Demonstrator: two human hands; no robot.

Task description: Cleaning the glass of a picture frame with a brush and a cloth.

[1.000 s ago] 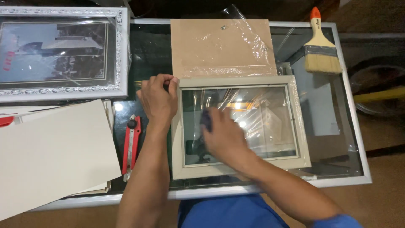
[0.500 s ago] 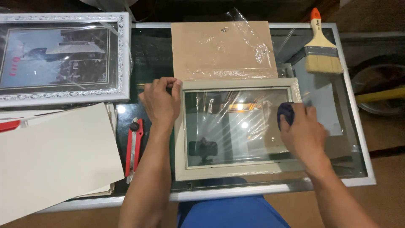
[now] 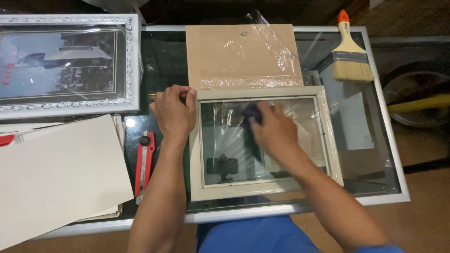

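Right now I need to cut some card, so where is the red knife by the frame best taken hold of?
Grip the red knife around the middle of its long body, coming from straight above. It lies flat on the glass table, lengthwise toward the person, in the narrow gap between the cream board and the left forearm, so the sides are crowded. The black knob marks the blade end, so I would keep fingers below it.

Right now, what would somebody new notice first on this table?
Probably the cream picture frame in the middle, where the right hand presses a dark cloth on its glass while the left hand holds its top-left corner. A paintbrush lies far right, and a red utility knife sits left of the frame.
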